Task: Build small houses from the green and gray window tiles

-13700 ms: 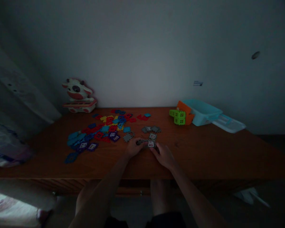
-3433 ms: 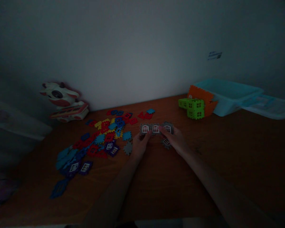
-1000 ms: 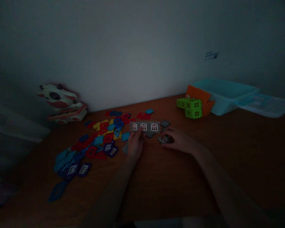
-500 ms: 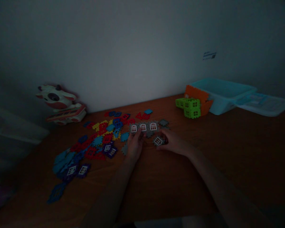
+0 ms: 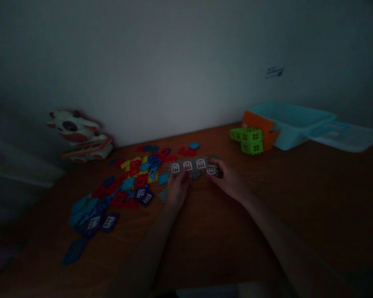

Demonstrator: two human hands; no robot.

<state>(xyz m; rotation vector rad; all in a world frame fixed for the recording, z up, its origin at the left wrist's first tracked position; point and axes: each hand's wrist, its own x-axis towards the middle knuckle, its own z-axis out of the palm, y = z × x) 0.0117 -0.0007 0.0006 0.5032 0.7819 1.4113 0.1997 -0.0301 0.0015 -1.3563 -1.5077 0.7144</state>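
Note:
A strip of three joined grey window tiles point(image 5: 194, 164), each with a white arched frame, is held up in front of me. My left hand point(image 5: 178, 189) is closed on its lower edge, thumb over the front. Between the fingertips of my right hand point(image 5: 228, 178) is a single grey window tile point(image 5: 211, 169), close against the strip's right end; whether the two are locked together I cannot tell. Loose grey tiles lie partly hidden behind the strip, and another grey tile point(image 5: 163, 194) rests beside my left wrist.
Many loose red, blue, yellow and purple tiles point(image 5: 119, 198) spread over the table's left side. Behind them stands a toy cow with a keyboard point(image 5: 87, 151). At the back right are a green and orange tile building point(image 5: 251, 140), a light-blue bin point(image 5: 294, 120) and its lid point(image 5: 349, 136).
My right hand has moved up and slightly right, turning the single grey window tile upright and bringing it beside the strip. My left hand and the strip stay nearly where they were.

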